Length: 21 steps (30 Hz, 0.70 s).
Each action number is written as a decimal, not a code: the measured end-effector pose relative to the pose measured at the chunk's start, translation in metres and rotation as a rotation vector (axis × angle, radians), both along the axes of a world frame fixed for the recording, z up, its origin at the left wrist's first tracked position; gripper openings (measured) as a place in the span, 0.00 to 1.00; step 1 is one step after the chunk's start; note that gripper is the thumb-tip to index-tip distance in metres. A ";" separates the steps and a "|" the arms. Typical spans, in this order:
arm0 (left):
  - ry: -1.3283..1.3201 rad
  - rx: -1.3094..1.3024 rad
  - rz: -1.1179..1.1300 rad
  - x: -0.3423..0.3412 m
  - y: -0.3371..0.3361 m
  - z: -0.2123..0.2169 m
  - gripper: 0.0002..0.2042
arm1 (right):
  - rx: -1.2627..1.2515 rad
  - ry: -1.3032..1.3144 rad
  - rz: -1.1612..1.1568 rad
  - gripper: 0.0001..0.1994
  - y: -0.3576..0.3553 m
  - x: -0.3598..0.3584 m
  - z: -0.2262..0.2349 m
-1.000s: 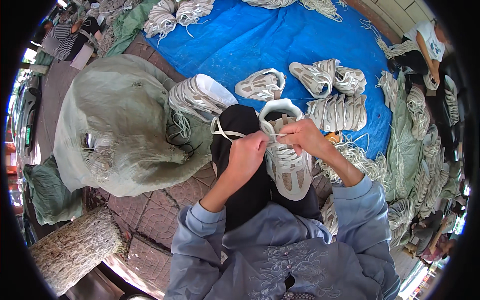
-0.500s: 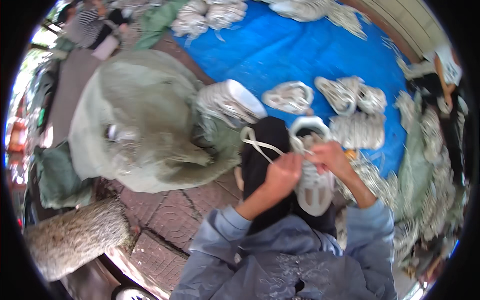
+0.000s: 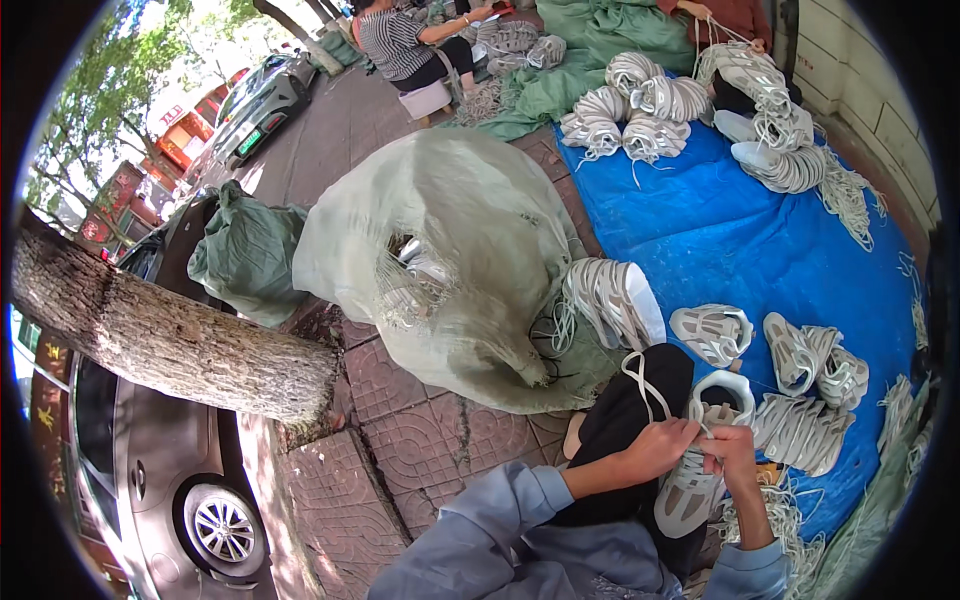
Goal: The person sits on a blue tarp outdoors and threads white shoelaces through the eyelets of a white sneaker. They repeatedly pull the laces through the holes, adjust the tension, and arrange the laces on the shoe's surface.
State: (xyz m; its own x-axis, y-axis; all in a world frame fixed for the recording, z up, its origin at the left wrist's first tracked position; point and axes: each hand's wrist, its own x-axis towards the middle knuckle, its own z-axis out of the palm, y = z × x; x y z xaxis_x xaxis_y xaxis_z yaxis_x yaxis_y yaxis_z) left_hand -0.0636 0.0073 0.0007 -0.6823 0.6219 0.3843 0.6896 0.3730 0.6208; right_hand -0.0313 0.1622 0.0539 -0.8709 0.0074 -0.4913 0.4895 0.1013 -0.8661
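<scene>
A white and beige sneaker (image 3: 686, 497) rests on my lap, its toe toward me and its opening away. My left hand (image 3: 660, 448) is closed in a pinch on a white shoelace (image 3: 646, 378), whose loop rises above the fingers over my dark trouser leg. My right hand (image 3: 733, 456) is also closed, with fingertips at the lacing just below the shoe's tongue. Lace seems to run between the two hands, which nearly touch. My fingers hide part of the eyelets.
Beyond my knees a blue tarp (image 3: 690, 240) carries several sneakers (image 3: 712, 334) and shoe stacks (image 3: 800, 432). A large pale sack (image 3: 460, 250) stands ahead-left. Loose laces (image 3: 775, 520) lie at my right. Left are a tree trunk (image 3: 180, 330) and parked car (image 3: 170, 470). Two people (image 3: 400, 45) sit farther off.
The whole view has swung, so the scene sits lower and further right, with the trunk and car more visible. My hands have come closer together over the lacing.
</scene>
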 end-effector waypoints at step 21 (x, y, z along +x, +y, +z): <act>-0.894 -0.498 -0.115 -0.061 0.028 0.041 0.07 | 0.714 0.888 0.140 0.05 0.047 0.020 -0.025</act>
